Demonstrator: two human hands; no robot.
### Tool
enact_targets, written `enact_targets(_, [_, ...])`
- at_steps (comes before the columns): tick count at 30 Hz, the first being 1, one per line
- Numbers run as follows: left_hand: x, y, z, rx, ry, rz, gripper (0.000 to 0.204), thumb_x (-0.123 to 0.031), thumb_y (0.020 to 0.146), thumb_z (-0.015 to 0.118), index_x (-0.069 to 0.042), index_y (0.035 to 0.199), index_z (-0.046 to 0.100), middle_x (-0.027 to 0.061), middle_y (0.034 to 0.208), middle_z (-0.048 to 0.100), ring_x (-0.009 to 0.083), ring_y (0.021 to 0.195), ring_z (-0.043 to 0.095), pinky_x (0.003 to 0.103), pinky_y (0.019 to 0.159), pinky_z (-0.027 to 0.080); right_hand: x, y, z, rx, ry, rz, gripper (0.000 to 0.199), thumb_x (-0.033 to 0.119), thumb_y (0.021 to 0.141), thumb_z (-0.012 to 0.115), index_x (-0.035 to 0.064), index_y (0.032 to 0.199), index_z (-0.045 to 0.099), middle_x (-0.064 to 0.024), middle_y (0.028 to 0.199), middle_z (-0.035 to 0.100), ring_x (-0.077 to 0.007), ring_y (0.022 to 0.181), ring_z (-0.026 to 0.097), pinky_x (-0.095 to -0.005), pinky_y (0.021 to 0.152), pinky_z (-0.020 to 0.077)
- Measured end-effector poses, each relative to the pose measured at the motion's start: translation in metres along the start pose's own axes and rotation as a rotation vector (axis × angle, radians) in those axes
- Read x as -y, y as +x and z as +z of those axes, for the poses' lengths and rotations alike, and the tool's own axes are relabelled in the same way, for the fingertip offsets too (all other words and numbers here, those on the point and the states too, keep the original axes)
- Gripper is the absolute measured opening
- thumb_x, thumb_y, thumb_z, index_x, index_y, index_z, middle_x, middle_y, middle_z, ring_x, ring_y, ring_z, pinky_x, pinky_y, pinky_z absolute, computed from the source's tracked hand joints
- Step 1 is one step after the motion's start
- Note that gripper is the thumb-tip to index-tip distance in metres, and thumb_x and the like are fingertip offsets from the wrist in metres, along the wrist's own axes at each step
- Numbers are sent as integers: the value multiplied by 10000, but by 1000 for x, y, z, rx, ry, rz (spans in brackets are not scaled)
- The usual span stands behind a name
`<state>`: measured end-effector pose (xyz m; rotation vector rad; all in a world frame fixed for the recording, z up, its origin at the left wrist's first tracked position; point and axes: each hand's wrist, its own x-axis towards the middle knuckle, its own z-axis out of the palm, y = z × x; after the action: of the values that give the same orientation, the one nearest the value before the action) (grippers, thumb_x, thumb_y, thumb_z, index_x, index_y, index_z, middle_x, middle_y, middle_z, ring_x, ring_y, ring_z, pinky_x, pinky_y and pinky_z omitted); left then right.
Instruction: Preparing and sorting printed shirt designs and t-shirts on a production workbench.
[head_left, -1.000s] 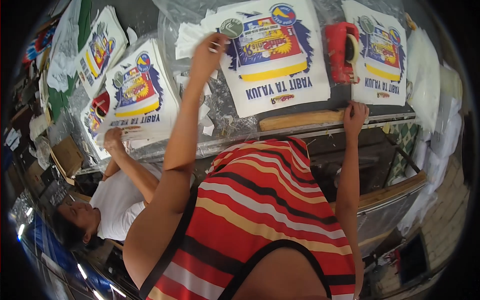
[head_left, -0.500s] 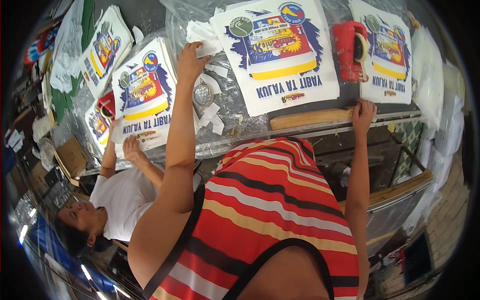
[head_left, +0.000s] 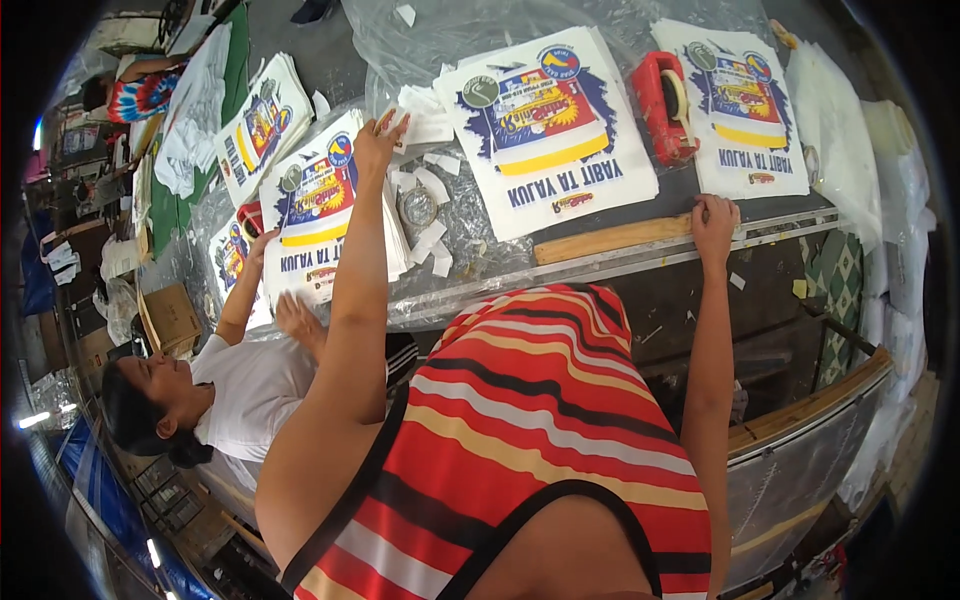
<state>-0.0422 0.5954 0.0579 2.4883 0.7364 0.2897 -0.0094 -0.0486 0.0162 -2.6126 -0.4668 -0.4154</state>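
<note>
Moving since a second ago, the left hand is now sitting farther left, away from the corner of the middle stack. At the far left, a co-worker in a white shirt is reaching one hand to a stack of printed sheets, while the other hand is blurring near its bottom edge. Next to them, the wearer's left hand is spreading its fingers partly open beside loose white paper slips; the pictures are not showing if it is touching or holding one. A roll of tape is lying below those slips. In the middle, the big stack of printed sheets is lying flat, print facing up, perhaps so the top one is easy to reach. A wooden strip is lying along the table edge below it. A red tape dispenser is standing between this stack and the right stack of printed sheets, maybe to be handy. Below that right stack, the right hand is resting at the table edge, fingers a bit curled, seemingly for balance, with nothing showing in its grip. Farthest right, clear plastic is hanging down.
</note>
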Motion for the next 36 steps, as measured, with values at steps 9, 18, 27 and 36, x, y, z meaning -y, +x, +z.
enact_targets(9, [-48,-66,32,227,-212,153,631,-410,898,740,2,1355,603,201,1205,691,298,1152,666,375,921,519,-14,-26,1,-74,171,80,75,74,838,626,23,873,668,-166,821,635,-374,880,573,-486,836,433])
enact_targets(18, [-124,-162,38,795,-365,69,457,-476,988,638,-20,997,654,13,824,627,87,678,579,259,558,476,4,-37,-14,-122,163,58,20,46,807,629,32,820,634,-126,827,641,-346,892,569,-459,863,449])
enact_targets(27, [-130,-222,52,688,-372,39,620,-573,965,618,6,769,723,46,606,617,103,572,568,298,547,451,8,-30,-8,-36,84,-2,54,56,880,570,36,902,616,-181,875,584,-400,927,533,-519,853,418])
enact_targets(36, [-118,-281,99,453,-415,133,529,-477,1030,532,12,895,682,251,757,638,362,660,594,436,679,486,33,-52,-5,272,-89,-77,155,173,927,580,50,1016,609,-204,1034,540,-405,1051,533,-570,1052,355])
